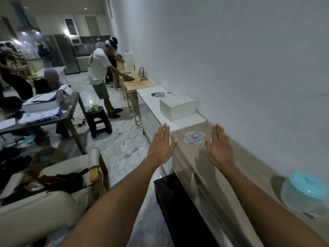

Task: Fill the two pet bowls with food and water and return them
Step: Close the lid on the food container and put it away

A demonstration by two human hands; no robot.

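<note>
Pale wood tabletop (240, 168) runs along the wall. On it, close to the person's right side, sits a translucent tub with a teal lid (304, 193). Whether it is a pet bowl or a food container cannot be told, and no other bowl shows. Farther along from the tub lies a grey flower-shaped mat (188, 139) with a small pink item on it. The left hand (161, 148) and right hand (219, 150) hover beyond the tub as well, one on each side of the mat. Both are flat, with straight fingers, and hold nothing. The task appears to be at its very start, with nothing gathered. The next move probably calls for bringing the right hand toward the tub and locating both bowls.
</note>
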